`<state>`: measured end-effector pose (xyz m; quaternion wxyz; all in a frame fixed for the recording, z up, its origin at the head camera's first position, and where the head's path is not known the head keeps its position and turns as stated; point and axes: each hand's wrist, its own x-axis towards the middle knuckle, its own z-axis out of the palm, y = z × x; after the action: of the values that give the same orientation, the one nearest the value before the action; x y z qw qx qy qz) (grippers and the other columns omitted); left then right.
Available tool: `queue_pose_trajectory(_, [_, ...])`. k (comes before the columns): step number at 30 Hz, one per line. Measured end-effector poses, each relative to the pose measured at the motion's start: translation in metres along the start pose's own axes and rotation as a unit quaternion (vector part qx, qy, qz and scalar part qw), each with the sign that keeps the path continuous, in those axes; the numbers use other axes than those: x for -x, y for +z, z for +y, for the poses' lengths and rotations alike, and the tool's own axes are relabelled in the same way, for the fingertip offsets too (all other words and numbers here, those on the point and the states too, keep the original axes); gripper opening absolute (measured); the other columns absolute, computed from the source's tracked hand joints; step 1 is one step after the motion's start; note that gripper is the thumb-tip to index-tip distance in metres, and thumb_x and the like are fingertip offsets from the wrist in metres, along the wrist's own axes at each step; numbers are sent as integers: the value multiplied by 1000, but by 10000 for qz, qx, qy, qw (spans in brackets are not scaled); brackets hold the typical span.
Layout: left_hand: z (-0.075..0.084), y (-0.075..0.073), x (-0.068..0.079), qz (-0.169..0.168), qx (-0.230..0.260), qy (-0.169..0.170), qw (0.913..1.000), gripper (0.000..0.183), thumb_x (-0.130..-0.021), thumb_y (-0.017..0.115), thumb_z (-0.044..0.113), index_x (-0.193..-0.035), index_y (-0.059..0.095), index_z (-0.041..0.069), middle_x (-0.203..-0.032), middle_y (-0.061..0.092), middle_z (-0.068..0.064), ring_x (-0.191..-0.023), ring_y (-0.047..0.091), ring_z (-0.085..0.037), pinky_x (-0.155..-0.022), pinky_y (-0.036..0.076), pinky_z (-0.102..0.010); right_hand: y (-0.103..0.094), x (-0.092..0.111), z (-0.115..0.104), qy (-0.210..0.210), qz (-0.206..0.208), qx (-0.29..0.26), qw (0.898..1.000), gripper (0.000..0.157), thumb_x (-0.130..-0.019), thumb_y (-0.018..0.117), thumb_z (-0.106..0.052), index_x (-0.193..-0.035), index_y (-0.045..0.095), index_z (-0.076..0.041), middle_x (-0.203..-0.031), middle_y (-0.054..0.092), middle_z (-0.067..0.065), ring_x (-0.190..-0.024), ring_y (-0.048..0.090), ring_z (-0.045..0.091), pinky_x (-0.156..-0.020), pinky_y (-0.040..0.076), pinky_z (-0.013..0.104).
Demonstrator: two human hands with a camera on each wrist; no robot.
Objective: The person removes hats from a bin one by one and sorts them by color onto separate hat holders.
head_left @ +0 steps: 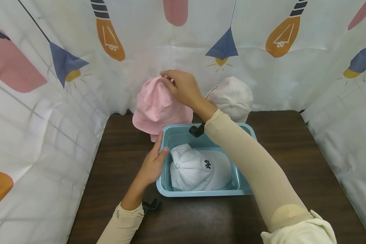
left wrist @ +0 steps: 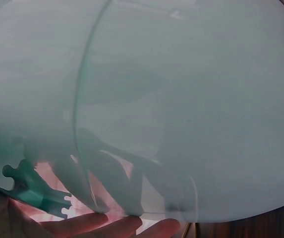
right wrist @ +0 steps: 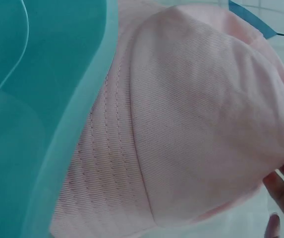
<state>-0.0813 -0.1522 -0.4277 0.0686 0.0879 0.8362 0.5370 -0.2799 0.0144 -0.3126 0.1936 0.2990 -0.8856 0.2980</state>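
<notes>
Centre left: your left grip (head_left: pixel 150 166) clasps rim of blue bin (head_left: pixel 201 194), white cap (head_left: pixel 195 169) inside. Upper centre: your right grip (head_left: pixel 183 86) pinches crown of pink hat (head_left: pixel 155 105).

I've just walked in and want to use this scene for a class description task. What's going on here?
A person is handling hats at a table. Their left hand holds the side of a blue tub, where a white cap with a dark emblem lies. Their right hand touches the top of a pink hat behind the tub; how firmly isn't clear. A cream cap is also behind the tub.
</notes>
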Motion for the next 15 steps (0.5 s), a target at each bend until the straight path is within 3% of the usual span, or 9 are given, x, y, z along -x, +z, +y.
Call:
queue_pose_trajectory(4, [5,-1,-2,1,-264,-13,9997,63,-112,37,28,-166,5,24,-172,13,-1,-157,19,-28,-125,18,-57,-6,10,9,900,-109,-948,9914,39,-107,49,-35,-139,63,-17,-117,73,3,-91,66,16,-84,53,31])
queue_pose_trajectory(6, [10,-5,-3,63,-450,-68,9989,62,-111,38,30,-166,9,20,-172,16,-3,-156,21,-29,-125,19,-57,-9,16,13,1499,-210,-1258,9804,42,-108,44,-39,-141,59,-18,-123,70,4,-98,68,18,-89,53,34])
queue_pose_trajectory(8, [15,-13,-5,302,-634,-141,9974,60,-111,38,33,-165,18,16,-168,28,-10,-153,32,-31,-123,25,-57,-9,23,17,2064,-358,-1478,9666,45,-109,41,-43,-143,56,-17,-131,67,6,-109,67,22,-97,52,37])
queue_pose_trajectory(11, [18,-29,-11,1106,-906,-101,9897,55,-110,40,33,-158,35,7,-151,48,-20,-137,50,-36,-115,36,-57,-6,35,23,2812,-578,-1723,9423,47,-109,38,-47,-141,54,-17,-141,60,7,-125,59,23,-106,47,41])
queue_pose_trajectory(15, [10,-56,-31,2453,-1160,-33,9625,49,-108,41,28,-145,48,-2,-126,52,-25,-114,54,-39,-97,42,-53,4,51,31,3403,-574,-2255,9111,45,-109,40,-45,-134,56,-12,-138,58,8,-125,53,26,-108,44,45])
